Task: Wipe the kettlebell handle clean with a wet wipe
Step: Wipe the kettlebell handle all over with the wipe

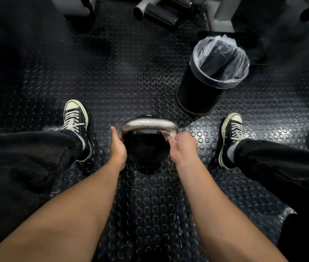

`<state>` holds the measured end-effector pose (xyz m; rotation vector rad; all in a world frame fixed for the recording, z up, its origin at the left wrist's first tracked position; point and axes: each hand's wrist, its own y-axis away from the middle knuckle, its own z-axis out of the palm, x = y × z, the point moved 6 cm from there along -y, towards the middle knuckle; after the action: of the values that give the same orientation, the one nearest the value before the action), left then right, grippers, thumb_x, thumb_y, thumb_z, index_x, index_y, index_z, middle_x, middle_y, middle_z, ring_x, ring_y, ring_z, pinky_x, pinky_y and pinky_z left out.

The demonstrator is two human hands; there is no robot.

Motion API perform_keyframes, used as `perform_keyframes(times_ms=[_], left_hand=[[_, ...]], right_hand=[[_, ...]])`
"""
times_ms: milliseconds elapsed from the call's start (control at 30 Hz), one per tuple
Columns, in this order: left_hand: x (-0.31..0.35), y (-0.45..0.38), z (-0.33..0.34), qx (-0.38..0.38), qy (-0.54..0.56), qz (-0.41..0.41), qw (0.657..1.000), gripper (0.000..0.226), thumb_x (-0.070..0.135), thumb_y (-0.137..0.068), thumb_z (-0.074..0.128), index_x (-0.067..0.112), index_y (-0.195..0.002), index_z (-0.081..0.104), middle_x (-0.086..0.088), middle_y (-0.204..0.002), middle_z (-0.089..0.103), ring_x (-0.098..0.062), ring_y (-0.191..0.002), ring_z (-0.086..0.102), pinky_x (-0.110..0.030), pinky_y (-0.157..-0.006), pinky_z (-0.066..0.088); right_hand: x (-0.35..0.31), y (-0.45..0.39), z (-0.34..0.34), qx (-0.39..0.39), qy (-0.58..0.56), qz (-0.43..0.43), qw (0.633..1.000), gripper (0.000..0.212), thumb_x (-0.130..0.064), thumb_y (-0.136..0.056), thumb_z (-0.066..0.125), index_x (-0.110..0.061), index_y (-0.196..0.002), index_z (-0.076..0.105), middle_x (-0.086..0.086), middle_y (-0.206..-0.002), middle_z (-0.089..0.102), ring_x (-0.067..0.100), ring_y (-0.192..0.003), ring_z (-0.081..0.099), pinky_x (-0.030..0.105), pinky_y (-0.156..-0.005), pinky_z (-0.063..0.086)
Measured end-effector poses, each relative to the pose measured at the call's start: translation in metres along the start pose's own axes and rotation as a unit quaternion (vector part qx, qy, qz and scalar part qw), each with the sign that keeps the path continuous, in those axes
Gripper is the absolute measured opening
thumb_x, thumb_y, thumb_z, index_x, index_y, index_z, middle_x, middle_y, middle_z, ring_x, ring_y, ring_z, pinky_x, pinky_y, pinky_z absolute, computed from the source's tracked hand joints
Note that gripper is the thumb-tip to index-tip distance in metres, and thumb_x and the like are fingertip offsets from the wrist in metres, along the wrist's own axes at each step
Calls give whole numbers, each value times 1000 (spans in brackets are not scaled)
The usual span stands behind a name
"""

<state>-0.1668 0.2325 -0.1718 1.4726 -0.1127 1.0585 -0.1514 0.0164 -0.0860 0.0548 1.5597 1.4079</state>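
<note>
A black kettlebell stands on the floor between my feet, its silver handle arching across the top. My left hand grips the left end of the handle. My right hand is closed around a white wet wipe, pressing it against the handle's right end. Only a crumpled bit of the wipe shows above my fingers.
A black bin with a clear plastic liner stands just behind and to the right of the kettlebell. My two black sneakers flank it on the studded rubber floor. Gym equipment lies at the back.
</note>
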Motion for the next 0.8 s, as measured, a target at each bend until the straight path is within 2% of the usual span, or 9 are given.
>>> perform_keyframes(times_ms=[100,233,333,367,433,533,600,700,800], left_hand=[[5,8,4,-4,-2,-4,1000,101,100,-66,32,30,-128,69,-4,-127,70,-25,-123,61,-50,-114,42],[8,14,7,-13,-9,-1,1000,91,91,-83,23,27,-129,69,-5,-126,70,-26,-122,62,-51,-112,43],[9,16,8,-12,-3,-1,1000,89,89,-86,22,27,-130,68,-7,-129,69,-28,-124,60,-52,-113,42],[9,15,7,-10,0,0,1000,89,89,-85,23,27,-131,67,-7,-130,68,-28,-126,59,-52,-113,41],[7,12,6,-7,8,-1,1000,93,93,-80,27,27,-133,66,-7,-132,67,-27,-127,58,-52,-115,40],[4,6,5,-8,21,1,1000,96,93,-76,31,25,-135,65,-7,-132,67,-27,-126,59,-52,-115,39],[3,2,3,-5,26,2,1000,98,95,-73,34,25,-134,65,-6,-132,68,-26,-125,60,-52,-115,39],[4,3,4,-7,14,1,1000,97,97,-69,34,28,-128,69,-4,-128,69,-25,-123,62,-51,-114,41],[4,4,4,-8,7,0,1000,89,94,-77,31,29,-122,71,-5,-126,70,-25,-121,62,-50,-113,42]], right_hand=[[-21,4,-17,6,29,10,1000,45,12,-100,38,14,-146,36,31,-148,46,42,-131,56,36,-89,60],[-64,3,-35,26,44,-51,997,50,15,-97,49,8,-145,39,23,-132,53,21,-93,62,34,-102,54],[-98,-13,-22,-28,210,-148,966,72,12,-95,47,-12,-160,28,17,-134,56,30,-105,64,51,-104,53],[-106,-17,-14,-46,289,-190,937,74,7,-93,48,-18,-160,30,16,-131,60,37,-105,68,54,-98,56],[-118,-18,9,-99,449,-262,848,70,1,-92,50,-24,-156,38,13,-122,67,25,-77,72,37,-66,61],[-121,-18,45,-172,641,-305,683,60,0,-93,48,-24,-147,54,7,-114,70,10,-47,52,21,-41,40],[-113,-18,60,-232,718,-280,594,55,2,-91,45,-26,-133,67,-1,-118,71,13,-61,62,21,-49,46],[-97,-20,68,-269,805,-240,471,45,-3,-93,48,-27,-121,75,2,-133,68,17,-102,62,28,-81,48],[-94,-23,73,-267,817,-228,458,37,-8,-97,52,-26,-118,77,3,-133,68,19,-108,63,32,-89,50]])
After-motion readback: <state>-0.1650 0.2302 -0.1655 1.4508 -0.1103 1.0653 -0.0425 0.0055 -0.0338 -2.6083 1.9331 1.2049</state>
